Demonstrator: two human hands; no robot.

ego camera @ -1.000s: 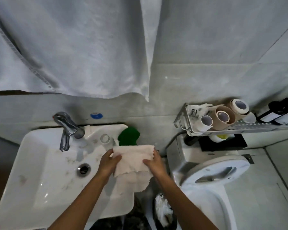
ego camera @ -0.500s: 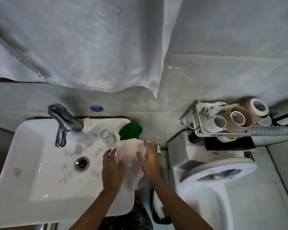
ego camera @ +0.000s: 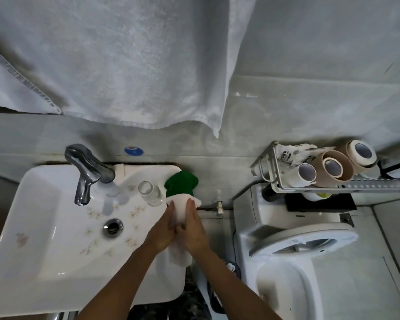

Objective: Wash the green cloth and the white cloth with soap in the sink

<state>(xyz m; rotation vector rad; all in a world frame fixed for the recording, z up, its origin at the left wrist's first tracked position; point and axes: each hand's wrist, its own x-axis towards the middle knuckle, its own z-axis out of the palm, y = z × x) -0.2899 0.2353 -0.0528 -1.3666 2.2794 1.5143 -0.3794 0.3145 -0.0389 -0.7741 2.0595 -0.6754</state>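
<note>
The white cloth is pressed between the left hand and the right hand, palms facing each other, fingers straight, at the right edge of the sink. I think the hands squeeze or rub it there so that water falls into the basin; its lower end hangs below the wrists. The green cloth lies on the far right corner of the sink, touching the white one, probably waiting for its turn. A glass jar stands beside it, near the tap. A blue sticker on the wall and a packet on the shelf have writing, too small to read.
</note>
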